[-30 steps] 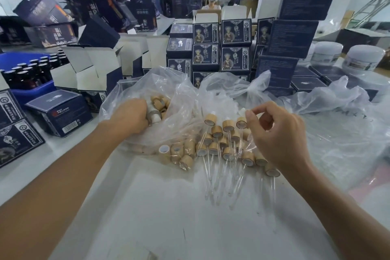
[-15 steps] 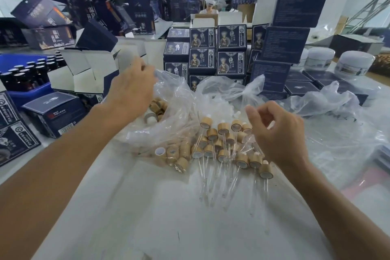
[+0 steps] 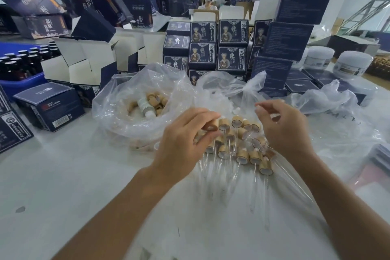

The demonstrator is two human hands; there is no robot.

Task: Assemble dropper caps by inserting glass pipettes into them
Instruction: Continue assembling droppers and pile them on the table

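My left hand (image 3: 185, 139) pinches one wooden dropper cap (image 3: 212, 127) between thumb and fingers, just left of a pile of assembled droppers (image 3: 242, 155) with thin glass tubes lying on the white table (image 3: 63, 186). My right hand (image 3: 282, 129) hovers over the pile's right side. Its thumb and fingers are curled in a pinch on a faint glass pipette (image 3: 295, 181) that runs down below the wrist. A clear plastic bag (image 3: 118, 116) of loose wooden caps (image 3: 157, 100) lies behind my left hand.
Stacked navy boxes (image 3: 232, 31) stand behind the bags, and open cartons (image 3: 84, 63) at the left. A blue crate (image 3: 25, 83) of dark bottles is far left, white jars (image 3: 354, 65) far right. Crumpled plastic (image 3: 329, 101) lies right of my hands. A person (image 3: 209, 0) sits at the back.
My left hand has come out of the bag of caps with one cap and moved right, close to my right hand. My right hand has stayed over the pile.
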